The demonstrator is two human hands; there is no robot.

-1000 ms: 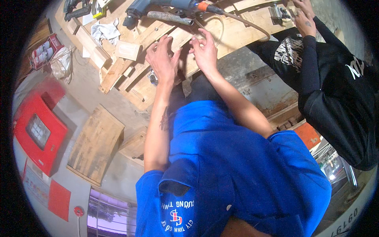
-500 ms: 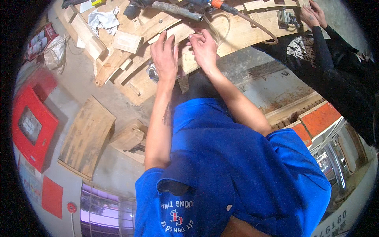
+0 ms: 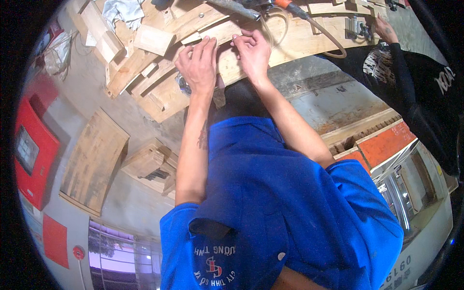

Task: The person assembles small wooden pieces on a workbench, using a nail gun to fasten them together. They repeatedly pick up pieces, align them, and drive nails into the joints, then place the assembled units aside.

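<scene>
My left hand [image 3: 197,65] is over the near edge of the workbench [image 3: 166,107], fingers slightly bent and reaching to a pale wooden strip [image 3: 221,32]. Whether its fingertips press on the strip cannot be told. Just to the right, my right hand [image 3: 253,54] has its thumb and fingers drawn together in a pinch near the strip's right end. Anything between those fingertips is too small to make out. Beside my left wrist sits a crumpled, shiny clear item [image 3: 183,85], partly hidden by the hand.
A wooden block [image 3: 153,38], long boards and a white cloth [image 3: 122,13] lie on the bench's left. A metal tube [image 3: 237,8] and a hose [image 3: 316,28] cross the back. At right, a co-worker's hand [image 3: 385,30] is near a metal clamp [image 3: 356,28].
The view has shifted slightly, moving the surroundings left. My left fingers have bent and drawn closer together, and the right fingers have curled in more. The co-worker's hands have moved apart.
</scene>
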